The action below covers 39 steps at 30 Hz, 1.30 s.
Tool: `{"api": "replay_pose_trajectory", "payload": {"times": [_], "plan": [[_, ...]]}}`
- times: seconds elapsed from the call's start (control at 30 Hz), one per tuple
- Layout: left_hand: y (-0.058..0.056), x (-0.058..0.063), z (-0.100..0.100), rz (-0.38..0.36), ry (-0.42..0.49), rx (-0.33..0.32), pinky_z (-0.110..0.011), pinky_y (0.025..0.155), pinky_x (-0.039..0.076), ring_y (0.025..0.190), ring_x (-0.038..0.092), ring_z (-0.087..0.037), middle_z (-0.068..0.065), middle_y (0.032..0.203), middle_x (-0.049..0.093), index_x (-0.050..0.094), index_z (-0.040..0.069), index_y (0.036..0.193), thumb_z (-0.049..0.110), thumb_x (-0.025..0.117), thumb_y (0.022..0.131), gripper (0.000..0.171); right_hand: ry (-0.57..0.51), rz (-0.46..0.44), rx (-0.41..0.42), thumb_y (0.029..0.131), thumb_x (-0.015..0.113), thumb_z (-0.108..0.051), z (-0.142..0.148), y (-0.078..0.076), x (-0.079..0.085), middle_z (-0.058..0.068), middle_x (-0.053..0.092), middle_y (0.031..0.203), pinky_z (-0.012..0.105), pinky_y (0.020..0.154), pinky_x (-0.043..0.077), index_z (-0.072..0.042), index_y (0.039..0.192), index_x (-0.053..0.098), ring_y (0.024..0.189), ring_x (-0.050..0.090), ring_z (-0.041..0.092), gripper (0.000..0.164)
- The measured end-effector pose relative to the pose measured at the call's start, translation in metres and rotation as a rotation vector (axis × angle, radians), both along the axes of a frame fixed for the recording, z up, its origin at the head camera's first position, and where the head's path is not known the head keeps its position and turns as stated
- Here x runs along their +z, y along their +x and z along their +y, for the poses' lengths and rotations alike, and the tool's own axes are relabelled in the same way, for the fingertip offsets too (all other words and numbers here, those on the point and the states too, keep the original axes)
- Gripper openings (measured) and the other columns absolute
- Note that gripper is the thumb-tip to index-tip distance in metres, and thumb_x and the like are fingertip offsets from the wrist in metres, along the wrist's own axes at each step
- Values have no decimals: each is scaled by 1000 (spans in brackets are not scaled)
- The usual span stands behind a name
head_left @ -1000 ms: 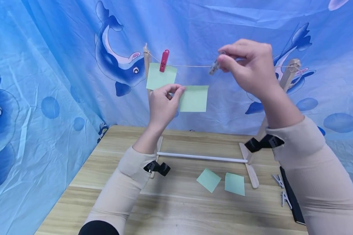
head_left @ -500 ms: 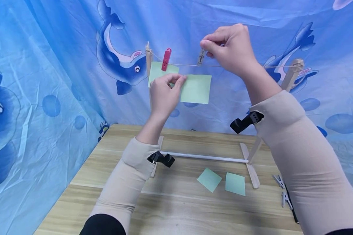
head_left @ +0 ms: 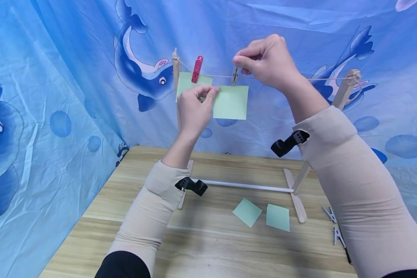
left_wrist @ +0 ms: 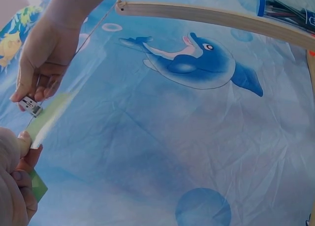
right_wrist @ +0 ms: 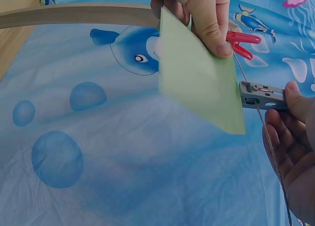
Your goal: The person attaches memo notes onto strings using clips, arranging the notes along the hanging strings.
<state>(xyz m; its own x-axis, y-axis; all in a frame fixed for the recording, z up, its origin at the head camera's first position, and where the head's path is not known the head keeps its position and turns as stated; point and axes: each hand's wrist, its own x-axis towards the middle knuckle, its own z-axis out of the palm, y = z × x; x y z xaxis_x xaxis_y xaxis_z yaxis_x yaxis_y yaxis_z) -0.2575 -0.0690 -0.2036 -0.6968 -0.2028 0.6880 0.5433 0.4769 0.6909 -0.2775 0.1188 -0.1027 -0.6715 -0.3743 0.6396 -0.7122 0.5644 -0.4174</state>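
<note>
My left hand (head_left: 196, 110) pinches a green paper square (head_left: 231, 103) by its upper left corner, just below the string (head_left: 258, 78). A grey clothespin (head_left: 234, 76) is pinched at its handle end between the thumb and fingers of my right hand (head_left: 269, 61). The clothespin (right_wrist: 261, 94) straddles the string in the right wrist view, its tip at the edge of the paper (right_wrist: 202, 78). Whether it bites the paper cannot be told. To the left, a red clothespin (head_left: 197, 69) clips another green square (head_left: 185, 80) to the string, partly hidden behind my left hand.
Wooden posts (head_left: 344, 90) hold the string, with a white rod (head_left: 243, 186) low between them. On the wooden table (head_left: 208, 247) lie a green square (head_left: 247, 212), another green square (head_left: 277, 217) and grey clothespins (head_left: 338, 236). A blue dolphin-print curtain (head_left: 69, 58) hangs behind.
My left hand has raised the green square toward the string. The right hand has moved left with the grey clothespin, then slightly down, bringing its tip to the paper's top edge.
</note>
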Motion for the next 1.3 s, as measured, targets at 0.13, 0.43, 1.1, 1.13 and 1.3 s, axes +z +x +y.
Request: {"api": "replay_pose_trajectory", "payload": {"times": [0.13,0.43,1.1,1.13,1.3], "plan": [[0,0,0,5,11,-5,-26,45,31,53,48,-15,-1,79,72,81,8,97,32,73,95,25,31,-18,-4,98,66,-24,-1,1,1,5,71,94,22,77,55,-6,109,79,80,66,12,25],[-1,3,0,4,41,-26,-25,47,34,58,51,-14,-1,80,72,81,8,97,30,73,95,23,71,-50,6,98,67,-26,0,2,2,8,72,96,22,78,57,-6,110,79,80,68,11,26],[0,5,-1,-43,65,-43,-24,49,34,61,49,-14,0,79,71,81,9,98,33,74,93,25,253,-129,71,99,66,-31,1,4,6,11,75,110,21,75,52,-5,118,76,87,69,19,33],[0,5,-1,-44,68,-44,-24,50,34,62,50,-13,0,80,71,81,9,98,33,74,93,24,252,-130,73,99,66,-31,1,3,6,12,75,109,21,74,52,-5,118,75,87,69,19,33],[1,1,-1,-26,88,-51,-25,49,34,58,48,-14,1,84,74,79,11,106,36,77,90,30,227,-120,75,100,66,-29,3,2,4,14,75,108,20,73,51,-5,120,75,85,68,14,33]]}}
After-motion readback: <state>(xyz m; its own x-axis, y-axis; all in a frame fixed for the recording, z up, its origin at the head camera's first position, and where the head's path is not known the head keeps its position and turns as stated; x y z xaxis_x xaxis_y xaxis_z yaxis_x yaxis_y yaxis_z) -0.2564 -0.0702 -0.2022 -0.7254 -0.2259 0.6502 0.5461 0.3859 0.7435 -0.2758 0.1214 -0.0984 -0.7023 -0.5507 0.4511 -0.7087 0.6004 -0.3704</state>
